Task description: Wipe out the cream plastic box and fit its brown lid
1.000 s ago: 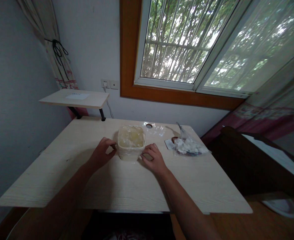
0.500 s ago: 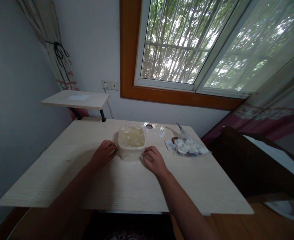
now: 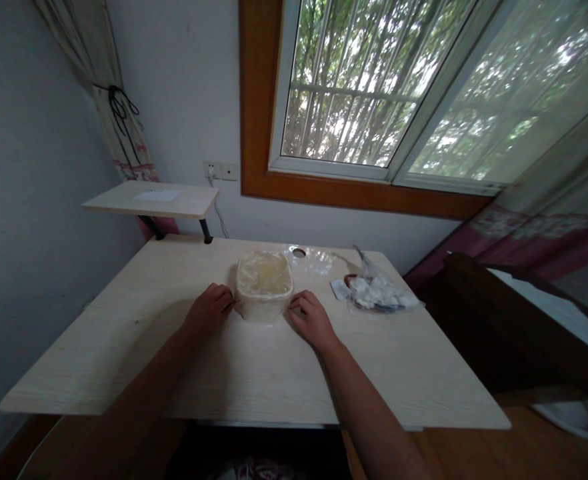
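Observation:
A squarish, pale yellow-white tub (image 3: 265, 303) with rounded corners stands on the desk in front of me. Thin clear plastic film (image 3: 264, 270) lies wrinkled over its top and down its sides. My left hand (image 3: 210, 308) is at the tub's left side, fingers pinched together on the film. At the right side, my right hand (image 3: 313, 318) pinches the film between thumb and forefinger. What lies inside the tub is blurred by the film.
On the desk (image 3: 124, 373), a clear plastic bag (image 3: 381, 293) with white, crumpled contents lies to the right. A small raised shelf (image 3: 194, 200) bearing a white paper (image 3: 157, 195) stands at the back left. Behind the tub is a round cable hole (image 3: 299, 253).
Both hands stay at the tub's sides; the left fingers have closed together a little. The film on top has shifted slightly and looks creased differently. The tub has not moved.

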A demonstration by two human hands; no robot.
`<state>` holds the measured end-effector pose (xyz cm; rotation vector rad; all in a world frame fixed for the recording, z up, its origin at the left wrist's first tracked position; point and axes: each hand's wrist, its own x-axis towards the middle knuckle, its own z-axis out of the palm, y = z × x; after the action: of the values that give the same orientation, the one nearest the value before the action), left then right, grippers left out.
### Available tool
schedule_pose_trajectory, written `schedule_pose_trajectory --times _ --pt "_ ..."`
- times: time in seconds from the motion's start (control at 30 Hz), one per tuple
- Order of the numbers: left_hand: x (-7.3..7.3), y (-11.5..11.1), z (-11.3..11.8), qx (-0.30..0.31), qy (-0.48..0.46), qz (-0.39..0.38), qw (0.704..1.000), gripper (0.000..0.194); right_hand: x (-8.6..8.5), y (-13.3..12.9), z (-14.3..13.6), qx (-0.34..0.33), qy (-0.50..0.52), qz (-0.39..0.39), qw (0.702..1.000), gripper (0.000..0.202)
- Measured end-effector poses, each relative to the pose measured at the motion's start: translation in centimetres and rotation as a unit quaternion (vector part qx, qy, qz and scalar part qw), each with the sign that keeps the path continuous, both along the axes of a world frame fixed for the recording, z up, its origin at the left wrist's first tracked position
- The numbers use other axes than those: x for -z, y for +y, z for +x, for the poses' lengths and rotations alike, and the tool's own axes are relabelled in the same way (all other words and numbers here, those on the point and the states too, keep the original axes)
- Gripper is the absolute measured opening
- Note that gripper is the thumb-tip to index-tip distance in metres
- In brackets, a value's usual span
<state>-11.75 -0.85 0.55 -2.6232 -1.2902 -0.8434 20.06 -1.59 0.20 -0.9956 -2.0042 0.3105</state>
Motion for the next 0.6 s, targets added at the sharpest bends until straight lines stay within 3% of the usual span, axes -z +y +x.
schedule_pose_trajectory --times 0.37,0.5,0.6 --pt "-0.1 0.0 -0.2 -0.014 0.016 -0.039 0.999 0.016 0.5 0.5 0.6 0.007 -0.017 -0.005 1.0 0.009" --pt "-0.4 0.4 -0.7 -0.067 -0.077 -0.014 0.995 0.016 0.6 0.8 1.0 0.031 -0.001 -0.012 0.999 0.01" --pt "-2.1 0.3 -0.7 -0.09 -0.178 0.039 0.979 0.019 0.5 0.7 1.2 0.057 0.015 -0.024 0.998 0.016"
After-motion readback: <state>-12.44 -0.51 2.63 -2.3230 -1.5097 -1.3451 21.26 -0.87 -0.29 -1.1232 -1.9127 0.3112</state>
